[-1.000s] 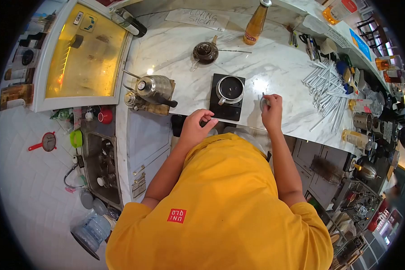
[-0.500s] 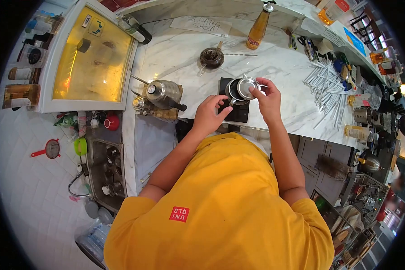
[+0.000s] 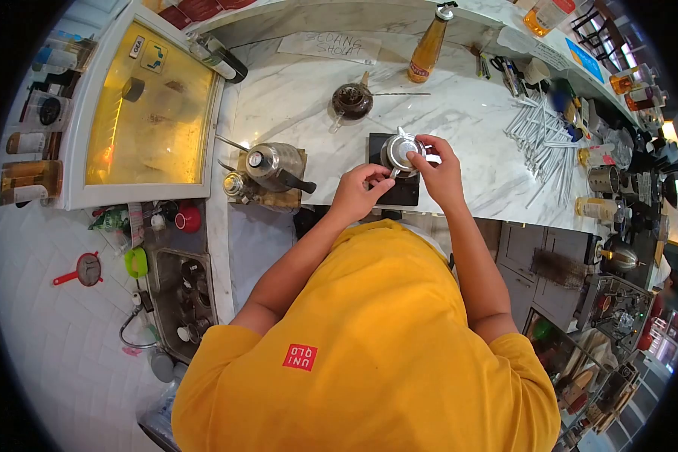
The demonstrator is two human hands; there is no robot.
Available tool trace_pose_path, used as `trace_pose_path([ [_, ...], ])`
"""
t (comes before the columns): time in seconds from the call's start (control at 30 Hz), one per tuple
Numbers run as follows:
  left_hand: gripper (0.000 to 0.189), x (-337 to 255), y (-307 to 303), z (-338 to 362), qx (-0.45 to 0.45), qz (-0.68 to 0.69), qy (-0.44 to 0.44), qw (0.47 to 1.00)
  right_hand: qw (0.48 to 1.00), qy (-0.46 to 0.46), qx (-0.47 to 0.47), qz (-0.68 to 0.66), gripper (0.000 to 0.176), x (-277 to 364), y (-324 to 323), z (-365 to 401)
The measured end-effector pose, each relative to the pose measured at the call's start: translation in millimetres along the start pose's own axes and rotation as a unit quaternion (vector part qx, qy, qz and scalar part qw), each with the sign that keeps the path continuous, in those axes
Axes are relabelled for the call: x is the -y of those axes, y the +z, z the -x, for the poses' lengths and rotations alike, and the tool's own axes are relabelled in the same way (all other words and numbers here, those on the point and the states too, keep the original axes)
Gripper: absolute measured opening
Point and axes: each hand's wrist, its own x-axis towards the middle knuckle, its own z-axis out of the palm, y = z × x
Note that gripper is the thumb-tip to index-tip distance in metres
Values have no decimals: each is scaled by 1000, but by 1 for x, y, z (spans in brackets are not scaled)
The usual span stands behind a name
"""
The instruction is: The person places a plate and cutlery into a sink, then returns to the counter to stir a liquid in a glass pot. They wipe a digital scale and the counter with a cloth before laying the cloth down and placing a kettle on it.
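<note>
A small metal coffee dripper (image 3: 389, 154) with side ears stands on a black flat scale (image 3: 404, 195) near the counter's front edge. My right hand (image 3: 441, 175) grips a round silver lid (image 3: 403, 148), its thumb on the top face and its fingers at the right rim. The lid covers most of the dripper's mouth; whether it is seated cannot be made out. At the lower left, my left hand (image 3: 358, 191) has its thumb and forefinger pinched at the near ear of the dripper. Its other fingers are curled.
Behind the scale sits a glass teapot (image 3: 352, 101) with dark contents. A steel gooseneck kettle (image 3: 275, 166) stands at left on a wooden board, and an amber pump bottle (image 3: 431, 49) at the back. Wrapped straws (image 3: 542, 147) lie spread at right. A sink (image 3: 181, 301) is at far left.
My right hand has brought the lid left and over the dripper, covering the dark opening seen before. My left thumb and forefinger have closed together at the near ear.
</note>
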Motion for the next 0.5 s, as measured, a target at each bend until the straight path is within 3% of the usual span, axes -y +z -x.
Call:
trace_pose_path([
  [0.2, 23, 1, -5, -3, 1, 7, 31, 999, 1000, -4, -23, -2, 40, -2, 9, 6],
  [0.5, 27, 31, -36, 18, 22, 7, -20, 1000, 994, 1, -101, -37, 43, -6, 12, 22],
])
